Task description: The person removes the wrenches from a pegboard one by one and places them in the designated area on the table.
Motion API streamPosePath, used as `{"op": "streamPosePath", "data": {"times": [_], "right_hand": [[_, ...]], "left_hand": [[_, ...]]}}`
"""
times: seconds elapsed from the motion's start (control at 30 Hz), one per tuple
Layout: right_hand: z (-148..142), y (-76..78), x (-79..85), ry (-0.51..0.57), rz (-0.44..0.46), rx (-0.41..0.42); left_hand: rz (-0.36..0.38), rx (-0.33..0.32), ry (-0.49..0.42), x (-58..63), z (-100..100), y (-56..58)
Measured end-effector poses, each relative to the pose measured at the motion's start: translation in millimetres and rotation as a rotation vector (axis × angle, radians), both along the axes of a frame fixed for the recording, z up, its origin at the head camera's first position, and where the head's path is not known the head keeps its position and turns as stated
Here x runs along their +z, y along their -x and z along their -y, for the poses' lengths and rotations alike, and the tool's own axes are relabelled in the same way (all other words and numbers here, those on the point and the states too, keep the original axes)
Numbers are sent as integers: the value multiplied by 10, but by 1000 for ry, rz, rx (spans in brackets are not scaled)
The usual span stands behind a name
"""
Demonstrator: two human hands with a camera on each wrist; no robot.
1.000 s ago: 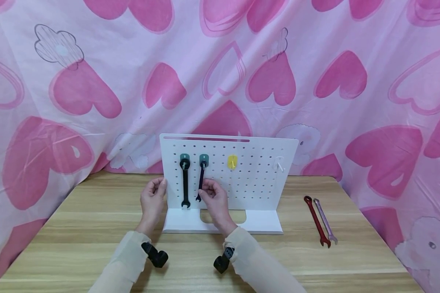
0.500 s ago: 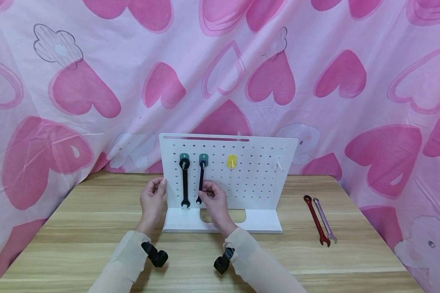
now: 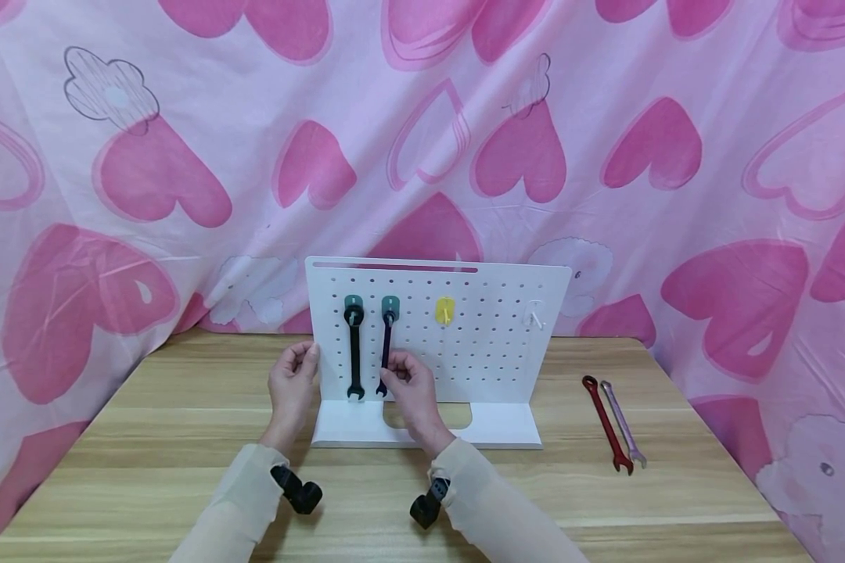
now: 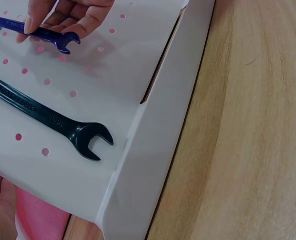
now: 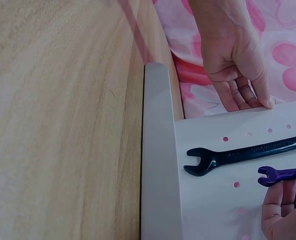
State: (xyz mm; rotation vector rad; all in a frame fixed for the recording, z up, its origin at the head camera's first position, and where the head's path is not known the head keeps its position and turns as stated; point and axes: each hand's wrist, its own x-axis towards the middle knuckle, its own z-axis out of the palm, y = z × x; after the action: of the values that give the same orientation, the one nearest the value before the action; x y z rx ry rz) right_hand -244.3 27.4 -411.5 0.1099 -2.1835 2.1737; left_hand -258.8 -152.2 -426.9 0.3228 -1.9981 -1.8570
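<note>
A white pegboard (image 3: pixel 458 395) stands upright on the table. My left hand (image 3: pixel 292 387) pinches its left edge between thumb and fingers, as the right wrist view also shows. My right hand (image 3: pixel 415 395) pinches the small dark purple wrench (image 3: pixel 386 340) by the lower part of its handle. That wrench's ring end is at the second green hook (image 3: pixel 390 302), its open end pointing down. Left of it, a larger black wrench (image 3: pixel 355 352) hangs from the first green hook (image 3: pixel 353 301). In the left wrist view, the purple wrench's open jaw (image 4: pixel 67 42) sticks out past the right fingers.
Further right on the board are a yellow hook (image 3: pixel 445 310) and a clear white hook (image 3: pixel 535 313), both bare. A red wrench (image 3: pixel 608 426) and a lilac wrench (image 3: pixel 623 424) lie side by side on the wooden table (image 3: pixel 183 414). A pink heart-patterned cloth (image 3: pixel 253 156) hangs behind.
The purple wrench has come down slightly and hangs straighter, with my right hand lowering a little along with it. My left hand stays at the board's edge.
</note>
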Motion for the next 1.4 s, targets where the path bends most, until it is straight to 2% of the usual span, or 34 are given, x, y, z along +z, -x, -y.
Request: {"op": "streamPosePath", "data": {"times": [0.37, 0.47, 0.83, 1.4], "right_hand": [[-19, -22, -6, -15, 2, -2], [-27, -29, 4, -16, 11, -3], [-72, -72, 14, -10, 12, 15], [-131, -137, 25, 35, 27, 56]], "left_hand": [[16, -3, 10, 5, -4, -6], [3, 6, 17, -33, 0, 15], [28, -12, -4, 6, 0, -16], [12, 1, -11, 0, -1, 0]]}}
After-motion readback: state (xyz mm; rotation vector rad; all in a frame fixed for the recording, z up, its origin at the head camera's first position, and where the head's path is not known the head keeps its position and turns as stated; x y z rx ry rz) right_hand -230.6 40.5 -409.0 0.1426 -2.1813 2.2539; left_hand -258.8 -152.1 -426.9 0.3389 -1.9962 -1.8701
